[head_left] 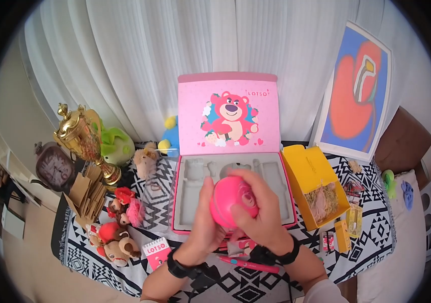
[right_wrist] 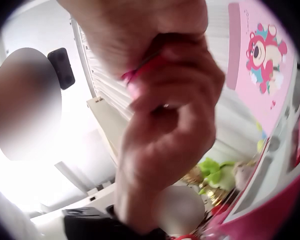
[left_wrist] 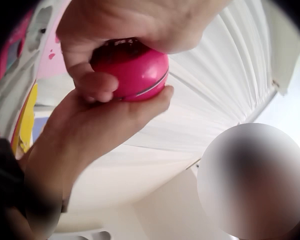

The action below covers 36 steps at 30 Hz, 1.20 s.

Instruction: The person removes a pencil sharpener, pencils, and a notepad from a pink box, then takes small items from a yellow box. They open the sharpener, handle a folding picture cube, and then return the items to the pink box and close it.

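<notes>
I find the pink ball (head_left: pixel 220 202) raised over the near half of the open gift box (head_left: pixel 187 202), my left hand (head_left: pixel 204 224) and my right hand (head_left: pixel 268 217) both curled round it. Noted also: a pen (head_left: pixel 258 266) before that box, a notepad (head_left: pixel 156 248) front-left, a yellow carton (head_left: pixel 304 166) just right.

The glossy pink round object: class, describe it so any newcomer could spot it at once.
Find the open pink box with a bear on its lid. In front of its grey tray, the left hand and right hand hold the glossy pink round object. Unlike the flat pink notepad and slim pink stick, it is ball-shaped.
</notes>
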Each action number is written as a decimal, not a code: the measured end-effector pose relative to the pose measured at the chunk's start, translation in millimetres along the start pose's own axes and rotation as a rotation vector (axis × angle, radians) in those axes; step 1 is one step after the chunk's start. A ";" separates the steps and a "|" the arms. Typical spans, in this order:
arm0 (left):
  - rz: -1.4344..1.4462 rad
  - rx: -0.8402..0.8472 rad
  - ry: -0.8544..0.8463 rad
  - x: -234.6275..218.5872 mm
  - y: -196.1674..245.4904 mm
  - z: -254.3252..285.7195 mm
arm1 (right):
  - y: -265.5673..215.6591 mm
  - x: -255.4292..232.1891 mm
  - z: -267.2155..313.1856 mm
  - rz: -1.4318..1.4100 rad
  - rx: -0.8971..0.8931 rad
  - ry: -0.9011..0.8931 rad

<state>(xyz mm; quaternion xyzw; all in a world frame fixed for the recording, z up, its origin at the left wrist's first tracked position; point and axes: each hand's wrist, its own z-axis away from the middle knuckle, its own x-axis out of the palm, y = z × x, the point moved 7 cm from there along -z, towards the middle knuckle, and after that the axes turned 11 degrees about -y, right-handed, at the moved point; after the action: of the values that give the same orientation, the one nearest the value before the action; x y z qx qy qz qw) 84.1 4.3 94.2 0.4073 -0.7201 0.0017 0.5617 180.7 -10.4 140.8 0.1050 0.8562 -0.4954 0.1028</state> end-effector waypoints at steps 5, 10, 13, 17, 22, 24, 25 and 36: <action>0.082 -0.252 0.437 0.0 -5.6 2.1 | -32.3 6.0 -4.8 0.089 -0.425 -0.386; 0.370 -0.127 -0.046 4.2 -0.7 1.7 | -6.6 -18.4 -1.6 -0.282 -0.240 0.056; 0.009 0.116 0.416 -5.6 28.0 7.1 | 7.4 -31.9 -4.0 -0.664 -0.047 0.323; -0.293 0.241 0.301 6.0 41.4 6.6 | 35.7 -29.2 -10.1 -1.170 0.163 0.333; -0.542 0.247 0.424 6.1 44.5 12.3 | 32.8 -23.7 -10.4 -1.189 0.248 0.272; -0.707 0.236 0.413 15.5 42.3 11.4 | 30.0 -21.5 -9.4 -1.119 0.225 0.293; -0.707 0.235 0.415 12.2 40.2 11.8 | 28.7 -22.1 -7.8 -1.049 0.206 0.309; -0.628 0.119 0.363 22.0 26.7 4.8 | 20.2 0.1 -1.5 -0.582 0.186 0.136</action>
<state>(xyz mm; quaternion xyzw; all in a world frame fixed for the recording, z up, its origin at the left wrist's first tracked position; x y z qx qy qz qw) 63.7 7.0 122.4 0.6335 -0.4473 -0.0568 0.6288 186.2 0.7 124.8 -0.1028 0.8063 -0.5719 -0.1112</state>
